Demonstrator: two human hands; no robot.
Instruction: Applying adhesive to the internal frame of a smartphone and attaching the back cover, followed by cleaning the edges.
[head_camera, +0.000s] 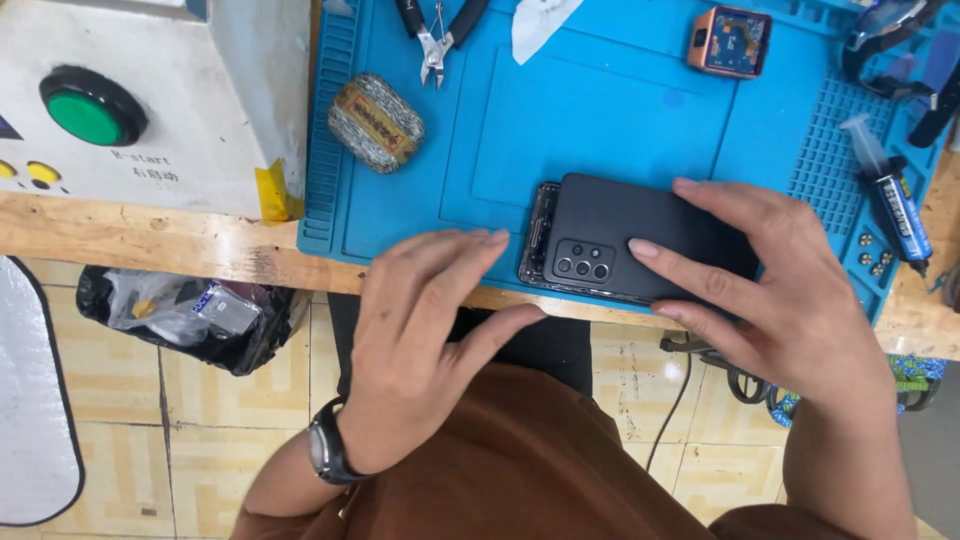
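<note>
The right hand (775, 290) is covering the right end of the black phone (610, 225), so that end is not showing. The lower front edge of the phone is hiding under its fingers (680, 265). Left of the grip, the left hand (420, 330) is hiding a part of the blue mat (600, 110) edge. Far above the grip, the cutting pliers (437, 35) are cut off by the top edge. The syringe (893, 190) label is too small to tell.

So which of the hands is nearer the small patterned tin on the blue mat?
Left. The left hand sits just below the patterned tin, not touching it; the right hand is far across, resting on the black phone.
</note>
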